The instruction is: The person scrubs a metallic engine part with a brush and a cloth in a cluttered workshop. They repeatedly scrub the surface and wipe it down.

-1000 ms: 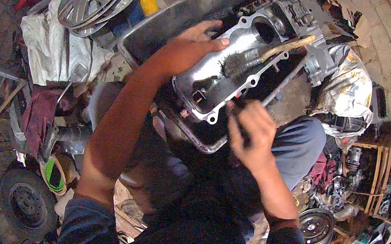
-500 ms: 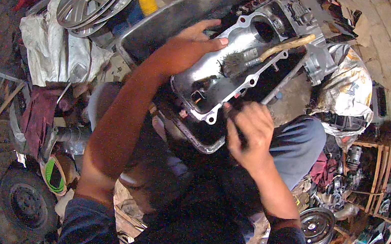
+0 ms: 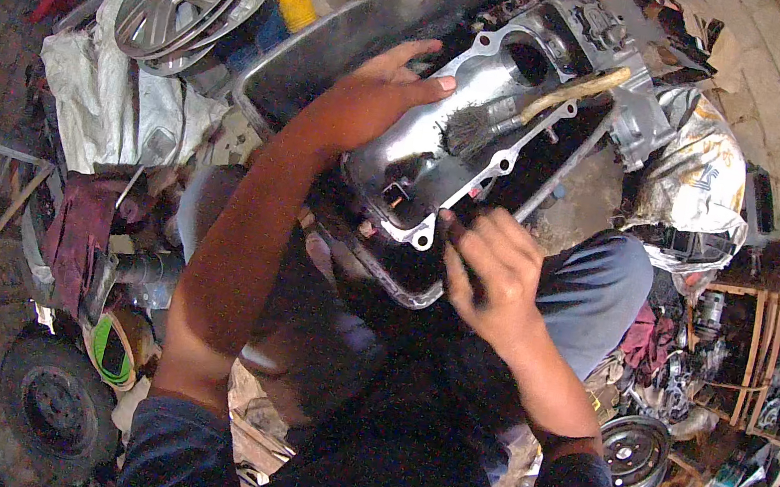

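My left hand [image 3: 387,92] grips the left edge of a silver metal engine casing [image 3: 375,176], thumb over its upper face. The casing lies tilted over a dark rectangular tub [image 3: 331,33]. A brush [image 3: 574,90] with a pale wooden handle rests inside the casing, its dirty bristles down on the shiny inner surface. My right hand [image 3: 493,264] is at the casing's lower right flange, fingers curled, index fingertip against the edge; what it may hold is hidden. A further cast metal part [image 3: 629,128] sits at the upper right end.
Wheel covers [image 3: 179,0] and white sacking [image 3: 109,101] lie at upper left. A tyre [image 3: 43,373] lies lower left. A white sack [image 3: 692,178], a steel wheel rim [image 3: 631,451], wooden frames [image 3: 754,369] and assorted parts crowd the right. My bent legs [image 3: 596,284] flank the tub.
My right hand has shifted slightly left along the lower flange, fingers still curled. My left hand, the casing and the brush look nearly unmoved.
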Motion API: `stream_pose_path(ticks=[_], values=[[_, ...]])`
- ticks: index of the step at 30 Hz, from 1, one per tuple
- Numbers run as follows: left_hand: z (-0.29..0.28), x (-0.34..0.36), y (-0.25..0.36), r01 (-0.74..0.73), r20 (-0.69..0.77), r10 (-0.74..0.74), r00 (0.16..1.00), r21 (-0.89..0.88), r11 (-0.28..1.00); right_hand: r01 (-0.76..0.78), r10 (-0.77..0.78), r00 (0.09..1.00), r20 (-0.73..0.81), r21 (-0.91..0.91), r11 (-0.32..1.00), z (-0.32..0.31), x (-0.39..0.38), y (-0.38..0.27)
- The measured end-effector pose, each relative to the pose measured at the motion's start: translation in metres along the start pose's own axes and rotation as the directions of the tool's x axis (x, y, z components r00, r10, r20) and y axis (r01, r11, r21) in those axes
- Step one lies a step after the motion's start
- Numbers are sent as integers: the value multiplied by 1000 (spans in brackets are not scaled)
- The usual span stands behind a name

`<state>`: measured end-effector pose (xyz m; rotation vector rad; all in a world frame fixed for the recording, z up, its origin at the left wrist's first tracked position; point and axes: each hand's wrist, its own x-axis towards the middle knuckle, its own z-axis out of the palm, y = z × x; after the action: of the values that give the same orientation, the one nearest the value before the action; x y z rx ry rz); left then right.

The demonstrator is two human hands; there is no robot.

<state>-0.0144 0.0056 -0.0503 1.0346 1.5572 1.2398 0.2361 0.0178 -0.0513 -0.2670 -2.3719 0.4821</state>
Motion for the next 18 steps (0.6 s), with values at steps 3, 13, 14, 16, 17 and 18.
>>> stream_pose_path(ticks=[3, 13, 14, 16, 17, 18], values=[[-2, 1, -4, -40, -7, 40, 999, 10, 999, -146, 145, 988, -61, -10, 989, -4, 5, 14], [-1, -1, 0, -23, -1, 24, 1000, 36, 999, 1, 3, 1000, 26, -157, 988, -8, 7, 1], [-1, 0, 0, -21, -1, 21, 1000, 38, 999, 26, -22, 998, 52, -70, 997, -3, 3, -2], [-1, 0, -2, -34, -4, 34, 999, 37, 999, -12, 15, 1000, 23, -124, 992, -7, 5, 7], [-3, 1, -6, -48, -8, 48, 999, 34, 998, -30, 32, 999, 9, -149, 988, -9, 5, 10], [-4, 1, -9, -63, -11, 63, 998, 31, 998, -21, 24, 1000, 16, -152, 988, -8, 5, 9]])
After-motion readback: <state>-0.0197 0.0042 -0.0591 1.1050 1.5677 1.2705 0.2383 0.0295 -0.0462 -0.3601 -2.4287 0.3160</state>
